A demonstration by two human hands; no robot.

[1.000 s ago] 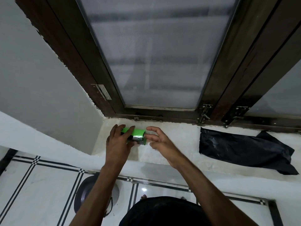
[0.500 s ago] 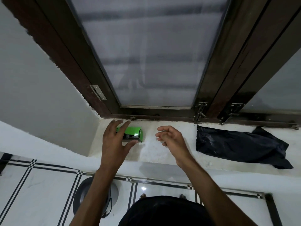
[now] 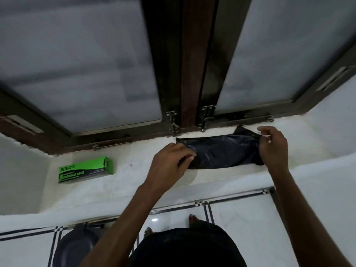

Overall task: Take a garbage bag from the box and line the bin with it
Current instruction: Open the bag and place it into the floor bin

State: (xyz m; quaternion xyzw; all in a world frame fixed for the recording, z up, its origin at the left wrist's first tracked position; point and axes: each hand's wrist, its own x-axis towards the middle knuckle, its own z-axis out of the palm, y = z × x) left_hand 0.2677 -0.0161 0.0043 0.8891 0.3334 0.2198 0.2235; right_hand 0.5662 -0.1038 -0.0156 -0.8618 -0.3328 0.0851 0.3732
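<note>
Here I have both hands at the black garbage bag (image 3: 223,153), which lies flat on the white window ledge (image 3: 134,182) just under the window frame. My left hand (image 3: 169,164) pinches its near-left corner; my right hand (image 3: 273,149) nips the far-right end between thumb and fingers, the other fingers loose. Holding opposite ends makes sense to me: it should let me lift the bag and shake it open. The green box (image 3: 86,169) sits apart to the left on the ledge, out of the way. The bin (image 3: 77,245) waits on the floor below, unlined, partly hidden by my left arm.
</note>
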